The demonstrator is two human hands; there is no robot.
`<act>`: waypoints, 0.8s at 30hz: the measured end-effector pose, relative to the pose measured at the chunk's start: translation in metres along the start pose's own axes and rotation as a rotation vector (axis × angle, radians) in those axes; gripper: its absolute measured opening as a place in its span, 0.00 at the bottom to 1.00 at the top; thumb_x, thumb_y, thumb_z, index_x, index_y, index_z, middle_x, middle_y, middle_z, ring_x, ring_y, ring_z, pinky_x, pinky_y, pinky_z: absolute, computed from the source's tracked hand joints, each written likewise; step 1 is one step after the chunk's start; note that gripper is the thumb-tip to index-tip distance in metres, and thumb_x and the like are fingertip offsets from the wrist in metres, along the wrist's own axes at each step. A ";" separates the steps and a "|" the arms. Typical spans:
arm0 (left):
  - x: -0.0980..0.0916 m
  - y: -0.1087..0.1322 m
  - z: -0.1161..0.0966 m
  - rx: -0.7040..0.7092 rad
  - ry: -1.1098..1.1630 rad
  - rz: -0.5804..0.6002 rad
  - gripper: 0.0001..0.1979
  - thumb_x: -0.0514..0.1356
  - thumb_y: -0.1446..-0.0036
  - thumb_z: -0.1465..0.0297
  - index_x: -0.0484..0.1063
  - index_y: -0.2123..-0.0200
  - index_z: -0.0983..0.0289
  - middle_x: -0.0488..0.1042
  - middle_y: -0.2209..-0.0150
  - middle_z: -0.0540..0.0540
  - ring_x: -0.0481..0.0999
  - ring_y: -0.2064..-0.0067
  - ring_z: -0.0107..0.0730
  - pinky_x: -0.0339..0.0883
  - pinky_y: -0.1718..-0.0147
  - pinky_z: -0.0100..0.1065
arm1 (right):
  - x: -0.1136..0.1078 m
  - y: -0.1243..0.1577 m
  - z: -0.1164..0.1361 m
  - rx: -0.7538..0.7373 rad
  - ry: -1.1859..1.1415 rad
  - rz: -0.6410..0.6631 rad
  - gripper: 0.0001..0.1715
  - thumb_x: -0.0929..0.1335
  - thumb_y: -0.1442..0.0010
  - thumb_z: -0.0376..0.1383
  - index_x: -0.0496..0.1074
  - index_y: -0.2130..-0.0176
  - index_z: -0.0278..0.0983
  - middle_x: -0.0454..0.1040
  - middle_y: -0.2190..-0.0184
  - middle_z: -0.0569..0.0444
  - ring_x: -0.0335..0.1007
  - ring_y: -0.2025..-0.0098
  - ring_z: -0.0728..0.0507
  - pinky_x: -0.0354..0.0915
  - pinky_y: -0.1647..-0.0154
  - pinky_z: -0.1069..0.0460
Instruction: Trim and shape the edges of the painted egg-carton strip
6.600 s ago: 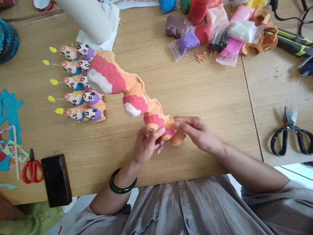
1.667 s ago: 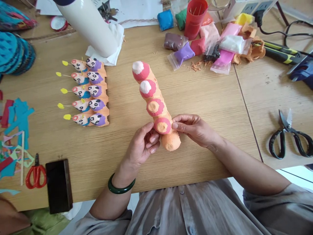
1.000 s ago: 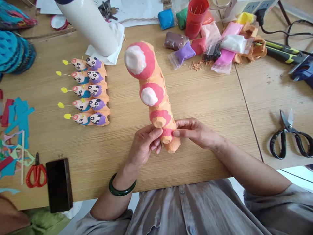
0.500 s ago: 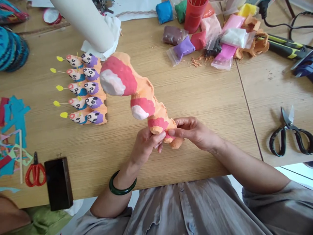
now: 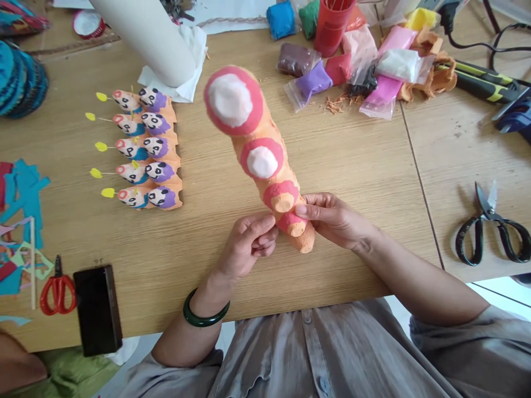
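Note:
Both hands hold a strip of orange egg carton (image 5: 271, 130) tilted up over the table, its cups facing me. Pink clay rings several cups, and white clay covers the tips of the two farthest; the nearer tips are bare orange. My left hand (image 5: 251, 243) is closed at the strip's left edge, thumb and curled finger pinching it. My right hand (image 5: 332, 218) pinches the right edge near the lower end, thumb on top. To the left stands an egg carton piece with painted animal faces (image 5: 153, 146), yellow clay blobs on thin sticks poking out from it.
Bagged coloured clay (image 5: 313, 80) and a red cup (image 5: 334, 25) lie at the back. Black-handled scissors (image 5: 492, 221) are at right; red scissors (image 5: 58, 293), a phone (image 5: 97, 309) and paper scraps (image 5: 27, 199) at left. A white roll (image 5: 149, 44) stands behind. Another person's arm (image 5: 19, 365) shows at lower left.
The carton strip has turned so its painted cups face me more, and its far end has swung to the right. My left fingers have shifted to the strip's left edge.

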State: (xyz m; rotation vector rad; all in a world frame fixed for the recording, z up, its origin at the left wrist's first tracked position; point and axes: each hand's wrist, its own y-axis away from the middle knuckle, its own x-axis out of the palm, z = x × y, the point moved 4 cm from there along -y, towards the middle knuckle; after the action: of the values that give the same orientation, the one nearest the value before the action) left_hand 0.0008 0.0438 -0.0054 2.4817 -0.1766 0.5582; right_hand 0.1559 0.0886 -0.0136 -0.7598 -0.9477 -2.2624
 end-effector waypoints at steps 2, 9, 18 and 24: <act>0.002 0.000 -0.001 -0.031 0.012 0.012 0.31 0.75 0.50 0.50 0.59 0.81 0.63 0.50 0.81 0.42 0.45 0.81 0.16 0.41 0.84 0.24 | 0.000 0.000 0.000 0.026 -0.015 -0.001 0.20 0.84 0.50 0.46 0.82 0.70 0.34 0.82 0.72 0.55 0.75 0.70 0.50 0.71 0.65 0.56; 0.000 -0.001 -0.001 0.038 -0.065 0.038 0.27 0.75 0.48 0.52 0.68 0.80 0.64 0.47 0.83 0.41 0.44 0.81 0.16 0.40 0.83 0.25 | 0.003 0.000 -0.002 0.063 -0.003 0.038 0.21 0.83 0.49 0.49 0.82 0.68 0.36 0.82 0.71 0.55 0.76 0.65 0.47 0.71 0.56 0.52; -0.008 -0.004 -0.004 0.031 -0.147 0.009 0.30 0.76 0.52 0.50 0.65 0.83 0.64 0.49 0.82 0.43 0.45 0.80 0.17 0.39 0.83 0.28 | -0.003 -0.002 -0.005 0.061 0.052 -0.013 0.19 0.86 0.56 0.46 0.84 0.71 0.36 0.82 0.73 0.55 0.77 0.68 0.48 0.72 0.57 0.52; -0.008 -0.005 -0.002 0.052 -0.090 -0.075 0.26 0.78 0.56 0.56 0.66 0.81 0.64 0.51 0.83 0.41 0.46 0.81 0.15 0.42 0.84 0.26 | 0.007 0.001 -0.004 -0.023 0.142 0.005 0.21 0.84 0.51 0.49 0.83 0.69 0.35 0.83 0.71 0.55 0.76 0.66 0.47 0.71 0.60 0.54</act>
State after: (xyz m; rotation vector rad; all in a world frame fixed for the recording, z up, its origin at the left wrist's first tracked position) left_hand -0.0058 0.0492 -0.0100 2.5546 -0.1041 0.4246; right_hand 0.1505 0.0827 -0.0110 -0.6017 -0.8543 -2.2922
